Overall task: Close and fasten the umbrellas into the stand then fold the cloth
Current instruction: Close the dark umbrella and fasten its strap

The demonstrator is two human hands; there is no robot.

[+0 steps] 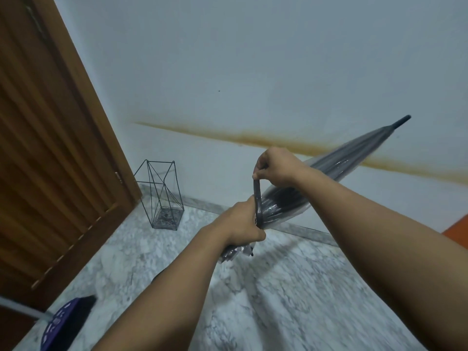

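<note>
Closed grey umbrella (336, 163), gripped round its gathered canopy by the left hand (243, 224) so the strap (257, 198), pinched taut by the right hand (276, 168), can be wrapped; wire stand (162, 196) set near, unfilled.

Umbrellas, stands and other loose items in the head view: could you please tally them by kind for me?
Umbrella, closed, held in both hands with the right hand pinching its strap and the left hand gripping the canopy: 1
Wire umbrella stand: 1
Broom: 1
Total: 3
</note>
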